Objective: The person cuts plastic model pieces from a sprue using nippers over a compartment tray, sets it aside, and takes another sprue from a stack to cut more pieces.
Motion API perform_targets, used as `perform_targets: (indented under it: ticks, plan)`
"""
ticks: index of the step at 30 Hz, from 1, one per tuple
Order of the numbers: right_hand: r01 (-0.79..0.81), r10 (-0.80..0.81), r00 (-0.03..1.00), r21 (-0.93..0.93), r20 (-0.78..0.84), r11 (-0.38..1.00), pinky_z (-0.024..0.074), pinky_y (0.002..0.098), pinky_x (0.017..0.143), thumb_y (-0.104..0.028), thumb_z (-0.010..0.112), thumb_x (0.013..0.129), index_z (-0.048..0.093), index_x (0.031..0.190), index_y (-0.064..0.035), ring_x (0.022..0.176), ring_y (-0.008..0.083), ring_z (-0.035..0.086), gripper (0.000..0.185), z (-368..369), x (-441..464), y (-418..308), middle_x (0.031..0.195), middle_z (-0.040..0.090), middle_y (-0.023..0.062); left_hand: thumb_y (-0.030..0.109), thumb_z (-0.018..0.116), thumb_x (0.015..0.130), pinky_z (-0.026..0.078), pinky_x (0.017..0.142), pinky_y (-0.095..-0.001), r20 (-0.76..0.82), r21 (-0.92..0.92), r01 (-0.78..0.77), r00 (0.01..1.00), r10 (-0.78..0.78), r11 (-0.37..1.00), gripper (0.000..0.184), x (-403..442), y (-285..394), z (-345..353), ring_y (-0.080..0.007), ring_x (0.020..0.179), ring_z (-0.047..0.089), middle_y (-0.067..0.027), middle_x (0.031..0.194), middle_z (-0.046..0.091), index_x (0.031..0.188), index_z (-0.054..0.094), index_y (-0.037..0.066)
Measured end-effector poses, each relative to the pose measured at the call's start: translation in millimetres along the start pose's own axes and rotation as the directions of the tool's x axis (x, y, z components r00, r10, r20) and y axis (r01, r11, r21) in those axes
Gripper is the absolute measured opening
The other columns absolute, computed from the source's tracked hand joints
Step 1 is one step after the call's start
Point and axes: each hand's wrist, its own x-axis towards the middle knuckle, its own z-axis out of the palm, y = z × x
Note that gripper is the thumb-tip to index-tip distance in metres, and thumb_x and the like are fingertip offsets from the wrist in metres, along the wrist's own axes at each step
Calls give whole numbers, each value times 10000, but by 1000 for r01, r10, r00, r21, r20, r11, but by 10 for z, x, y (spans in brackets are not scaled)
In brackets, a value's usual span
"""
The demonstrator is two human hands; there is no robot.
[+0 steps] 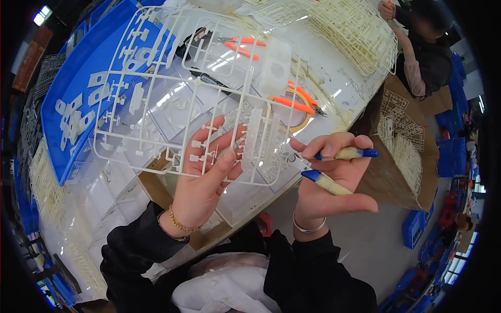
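Note:
My left hand point(211, 164) is closed on a white plastic sprue frame point(195, 83), held up above the table with small parts still attached to its runners. Its thumb lies over the runners near the lower middle of the frame. In my right hand point(334, 180) is a pair of side cutters point(340, 153) with blue-and-cream handles. The handles are spread apart, and the fingers and palm bear on them while the thumb sticks out. The cutters' small metal head points left, close to the frame's lower right edge; whether it touches the frame I cannot tell.
A blue tray point(60, 138) with loose white parts lies at the left. Orange-handled cutters point(295, 104) and a tape roll point(300, 125) lie behind the frame. Stacked sprues point(355, 36) cover the far side. A cardboard box point(373, 175) of sprues stands right; another person point(425, 52) sits beyond.

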Motion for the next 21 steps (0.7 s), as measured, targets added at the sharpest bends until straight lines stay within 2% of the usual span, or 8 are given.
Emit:
perform_targets:
  ticks: [3, 6, 9, 12, 17, 19, 21]
  plan:
    - [20, -17, 999, -76, 38, 997, 551, 474, 784, -913, 310, 563, 303, 1193, -121, 764, 212, 572, 1013, 19, -14, 49, 915, 475, 83, 88, 496, 966, 471, 919, -262, -10, 0, 10, 1000, -10, 1000, 551, 1, 5, 5, -127, 1158, 528, -72, 1392, 466, 1450, 253, 185]
    - [-28, 31, 999, -100, 34, 995, 546, 476, 794, -896, 328, 567, 295, 1145, -120, 762, 216, 574, 968, 39, -16, 48, 912, 479, 90, 89, 495, 967, 478, 907, -253, -20, 3, 12, 1000, -12, 1000, 549, 5, 10, 13, -115, 1143, 533, -69, 1394, 466, 1450, 255, 189]
    - [-19, 24, 999, -127, 37, 992, 542, 482, 797, -889, 334, 580, 293, 1132, -122, 758, 220, 576, 946, 48, -25, 61, 908, 484, 91, 93, 495, 968, 481, 902, -248, -24, -3, 10, 1000, -10, 1000, 547, -2, 8, 19, -112, 1140, 535, -69, 1396, 464, 1450, 255, 190]
    - [5, -2, 999, -86, 36, 996, 542, 489, 789, -873, 357, 596, 293, 1120, -122, 759, 223, 579, 918, 63, -38, 67, 897, 488, 95, 96, 495, 969, 484, 904, -249, -16, -3, 5, 1000, -5, 1000, 547, 0, 12, 13, -119, 1148, 534, -71, 1396, 464, 1450, 253, 186]
    - [92, -69, 983, -130, 172, 987, 546, 491, 781, -858, 391, 601, 299, 1114, -122, 759, 226, 584, 901, -57, -72, 171, 892, 497, 100, 106, 497, 970, 485, 912, -255, -35, 1, 6, 999, -6, 1000, 544, 13, 4, 27, -141, 1155, 536, -78, 1394, 463, 1451, 251, 175]
    - [99, -80, 985, -119, 153, 988, 549, 488, 776, -862, 385, 593, 301, 1121, -122, 759, 225, 583, 913, -58, -76, 171, 896, 497, 99, 110, 497, 971, 484, 918, -257, -43, 10, 0, 999, 1, 1000, 545, 17, 2, 32, -151, 1160, 536, -83, 1396, 460, 1452, 248, 172]
    - [68, -63, 997, -109, 48, 992, 552, 485, 771, -875, 364, 581, 302, 1137, -121, 759, 223, 579, 939, 0, -85, 82, 902, 493, 95, 113, 495, 972, 477, 928, -260, -43, 4, -6, 999, 7, 1000, 546, 18, 4, 28, -155, 1166, 532, -87, 1400, 453, 1453, 242, 173]
